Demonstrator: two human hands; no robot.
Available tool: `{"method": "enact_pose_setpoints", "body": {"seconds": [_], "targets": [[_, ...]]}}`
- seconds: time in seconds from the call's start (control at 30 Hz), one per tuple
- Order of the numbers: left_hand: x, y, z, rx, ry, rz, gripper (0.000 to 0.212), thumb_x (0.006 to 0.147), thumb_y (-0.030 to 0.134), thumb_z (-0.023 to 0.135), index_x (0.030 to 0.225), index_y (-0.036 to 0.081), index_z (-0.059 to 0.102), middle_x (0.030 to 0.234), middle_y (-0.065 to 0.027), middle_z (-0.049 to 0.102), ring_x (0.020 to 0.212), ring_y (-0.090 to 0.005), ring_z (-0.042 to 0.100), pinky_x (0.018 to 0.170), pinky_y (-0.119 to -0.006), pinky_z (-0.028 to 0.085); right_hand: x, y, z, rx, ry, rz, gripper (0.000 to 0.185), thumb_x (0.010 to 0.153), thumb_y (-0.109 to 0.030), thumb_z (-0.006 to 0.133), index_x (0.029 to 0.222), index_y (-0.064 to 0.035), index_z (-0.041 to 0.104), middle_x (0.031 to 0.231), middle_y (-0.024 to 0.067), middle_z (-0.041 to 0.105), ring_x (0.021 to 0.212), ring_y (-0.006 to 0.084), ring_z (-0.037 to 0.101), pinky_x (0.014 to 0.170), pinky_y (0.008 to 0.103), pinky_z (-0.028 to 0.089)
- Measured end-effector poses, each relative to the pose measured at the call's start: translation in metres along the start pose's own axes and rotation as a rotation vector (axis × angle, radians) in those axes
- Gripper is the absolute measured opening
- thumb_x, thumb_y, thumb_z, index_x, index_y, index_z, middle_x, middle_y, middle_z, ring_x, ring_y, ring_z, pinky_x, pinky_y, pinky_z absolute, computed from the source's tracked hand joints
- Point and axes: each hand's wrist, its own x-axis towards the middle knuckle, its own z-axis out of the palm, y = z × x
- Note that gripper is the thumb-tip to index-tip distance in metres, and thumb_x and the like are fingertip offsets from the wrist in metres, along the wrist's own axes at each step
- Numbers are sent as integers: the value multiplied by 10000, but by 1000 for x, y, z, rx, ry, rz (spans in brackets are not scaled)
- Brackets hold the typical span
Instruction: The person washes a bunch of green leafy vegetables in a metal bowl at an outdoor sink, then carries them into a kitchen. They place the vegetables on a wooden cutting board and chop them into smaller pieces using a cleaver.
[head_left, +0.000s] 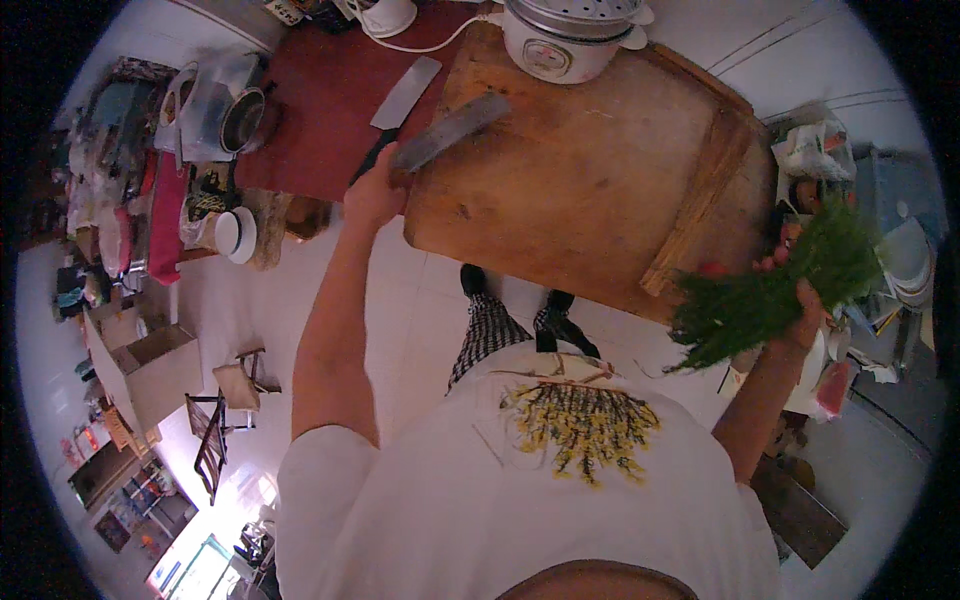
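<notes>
My left hand (375, 191) is closed at the near left corner of a wooden cutting board (570, 180). From it a broad grey knife blade (454, 131), slightly blurred, reaches over the board; any handle is hidden in the fingers. Just beyond that hand, a cleaver (409, 94) with a black handle rests on the red tabletop (322, 112), its handle partly beside or under my fingers. Off the board's right edge, my right hand (806, 315) grips a bunch of feathery green herbs (757, 300), whose fronds spread to both sides of the fist.
A white electric cooker (562, 52) with a steamer insert stands at the board's far edge, its cord running left. A wooden strip (697, 202) crosses the board's right part. Pots and bags crowd the left. A cardboard box (150, 360) and a folding chair (240, 386) stand behind left.
</notes>
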Motion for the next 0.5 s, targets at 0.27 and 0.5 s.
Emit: {"method": "enact_pose_setpoints", "body": {"seconds": [0.27, 0.5], "targets": [[-75, -57, -49, -803, -17, -251, 341, 804, 115, 569, 1138, 97, 500, 690, 27, 444, 590, -65, 422, 504, -218, 379, 60, 64, 127, -463, -101, 1, 474, 673, -102, 679, 1112, -16, 523, 981, 93, 597, 833, 216, 590, 726, 344, 498], [-141, -69, -13, -971, -241, -346, 297, 809, 94, 574, 1101, 76, 523, 649, 43, 422, 554, -52, 394, 467, -209, 345, 87, 104, 186, -797, -201, -14, 519, 628, -90, 750, 1101, -13, 551, 954, 76, 617, 859, 166, 585, 728, 303, 492]]}}
